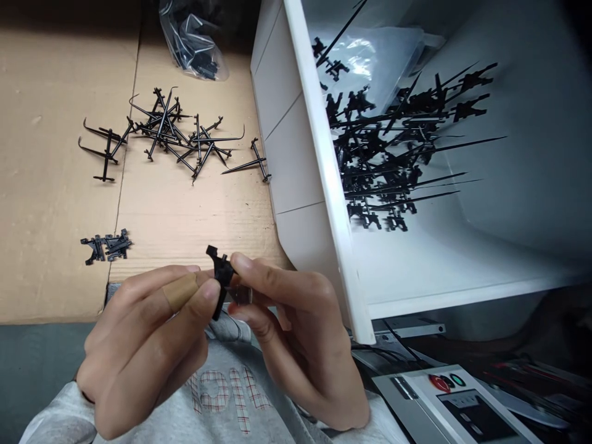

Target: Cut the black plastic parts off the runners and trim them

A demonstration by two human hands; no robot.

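Observation:
A small black plastic part (220, 273) is pinched between both my hands, low in the middle of the view. My left hand (143, 348) grips it with thumb and forefinger; one finger wears a tan bandage. My right hand (296, 342) holds its other side with the fingers curled. Several thin black sprue pieces (171, 132) lie scattered on the cardboard (55, 203) beyond my hands. A few small black parts (107, 246) sit in a little heap to the left. The white bin (324, 166) at right holds many more black sprues (393, 154).
A clear plastic bag with black parts (194, 43) lies at the far edge of the cardboard. A grey control box with a red and a green button (446, 382) sits at lower right. My grey sweater (231, 394) fills the bottom edge.

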